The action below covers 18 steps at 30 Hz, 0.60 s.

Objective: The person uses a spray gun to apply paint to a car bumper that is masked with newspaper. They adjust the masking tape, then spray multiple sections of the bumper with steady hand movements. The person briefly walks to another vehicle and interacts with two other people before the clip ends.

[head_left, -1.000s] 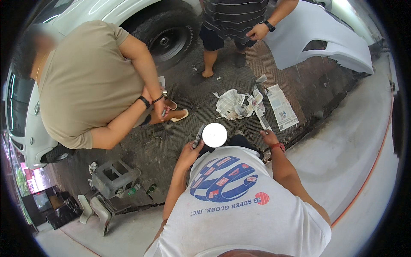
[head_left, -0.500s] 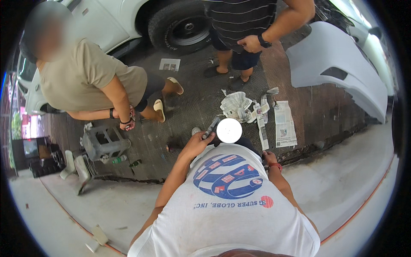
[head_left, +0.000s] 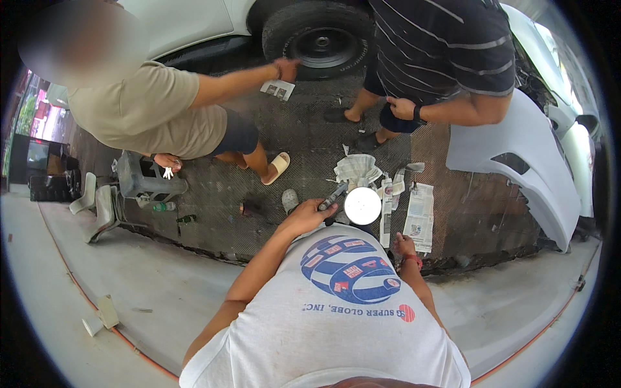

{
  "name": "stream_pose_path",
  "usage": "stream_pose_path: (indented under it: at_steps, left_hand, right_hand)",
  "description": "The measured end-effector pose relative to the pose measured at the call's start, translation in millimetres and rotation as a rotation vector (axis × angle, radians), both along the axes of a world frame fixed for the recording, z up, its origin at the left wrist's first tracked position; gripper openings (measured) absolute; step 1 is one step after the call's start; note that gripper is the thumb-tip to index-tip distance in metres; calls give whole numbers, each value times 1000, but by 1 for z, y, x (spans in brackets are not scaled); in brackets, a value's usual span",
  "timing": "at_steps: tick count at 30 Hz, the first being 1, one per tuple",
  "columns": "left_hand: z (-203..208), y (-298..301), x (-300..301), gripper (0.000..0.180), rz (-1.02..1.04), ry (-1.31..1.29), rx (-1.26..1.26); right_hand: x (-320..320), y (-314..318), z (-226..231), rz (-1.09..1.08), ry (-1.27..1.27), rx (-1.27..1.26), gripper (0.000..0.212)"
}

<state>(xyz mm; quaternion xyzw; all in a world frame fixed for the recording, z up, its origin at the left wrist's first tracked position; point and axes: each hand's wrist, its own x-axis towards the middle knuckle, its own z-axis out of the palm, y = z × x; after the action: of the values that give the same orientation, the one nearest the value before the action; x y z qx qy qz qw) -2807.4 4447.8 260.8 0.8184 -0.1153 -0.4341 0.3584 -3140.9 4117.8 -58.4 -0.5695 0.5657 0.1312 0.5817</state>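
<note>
My left hand (head_left: 309, 218) is closed round a dark grey metal tool (head_left: 332, 196) that looks like a spray gun. Right beside it is a round white lid or cup top (head_left: 363, 205), seen from above; whether it joins the tool is hidden. Low by my right hip, my right hand (head_left: 405, 246) has its fingers curled in, and the palm is out of sight. Beyond the white disc lie crumpled newspaper (head_left: 357, 169) and a flat newspaper sheet (head_left: 419, 218) on the dark floor.
A grey bumper (head_left: 511, 155) stands at right. One co-worker (head_left: 155, 110) at left stretches an arm toward the wheel (head_left: 320, 44); another (head_left: 440, 58) stands ahead. Further left are a grey stool (head_left: 152, 178), bottles (head_left: 163, 207) and a white chair (head_left: 103, 210).
The left co-worker's hands have parted, one arm now reaching out toward the wheel. The person in black stands nearer. My left hand keeps its hold; the whole view has shifted.
</note>
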Motion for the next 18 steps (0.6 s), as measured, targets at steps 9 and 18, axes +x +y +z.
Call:
stream_pose_path:
  at_steps: [9,18]
  left_hand:
    - [-14,8,2,69,-60,70,-53]
    - [-5,-1,4,62,-101,96,-59]
  right_hand:
    - [-18,11,0,240,59,-148,44]
    - [-30,-18,12,183,157,-153,44]
